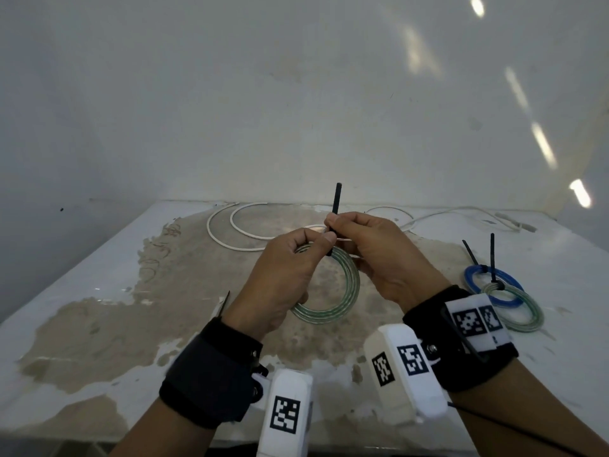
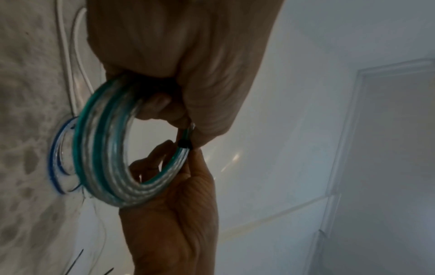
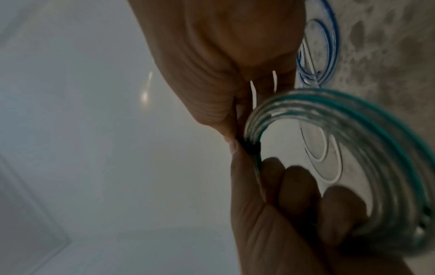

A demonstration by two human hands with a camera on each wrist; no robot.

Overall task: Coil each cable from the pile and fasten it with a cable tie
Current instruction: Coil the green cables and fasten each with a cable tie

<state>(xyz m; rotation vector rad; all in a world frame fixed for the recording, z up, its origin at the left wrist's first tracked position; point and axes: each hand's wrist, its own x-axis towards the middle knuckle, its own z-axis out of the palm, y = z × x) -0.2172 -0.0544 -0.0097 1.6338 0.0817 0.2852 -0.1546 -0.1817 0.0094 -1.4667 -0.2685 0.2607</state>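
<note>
- Three coils: one clear-green coiled cable (image 1: 342, 285) raised above the worn white table (image 1: 99, 285), between both hands; two tied coils, blue (image 1: 474, 282) and green (image 1: 524, 315), lying right.
- Left hand (image 1: 283, 278) curls round that coil; right hand (image 1: 382, 258) pinches the black plastic cable tie (image 1: 336, 206).
- Only wrist views show the tie's loop (image 2: 184, 144) closed round the coil.

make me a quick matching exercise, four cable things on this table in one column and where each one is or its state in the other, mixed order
Things:
1. green coil
2. blue coil
3. white cable
4. black cable tie

Places or states:
A. loose and uncoiled at the far edge of the table
B. lying tied at the right, partly under another coil
C. pinched between both thumbs, tail pointing up
D. held up in both hands

Pairs: 1-D, 2-B, 3-A, 4-C
</note>
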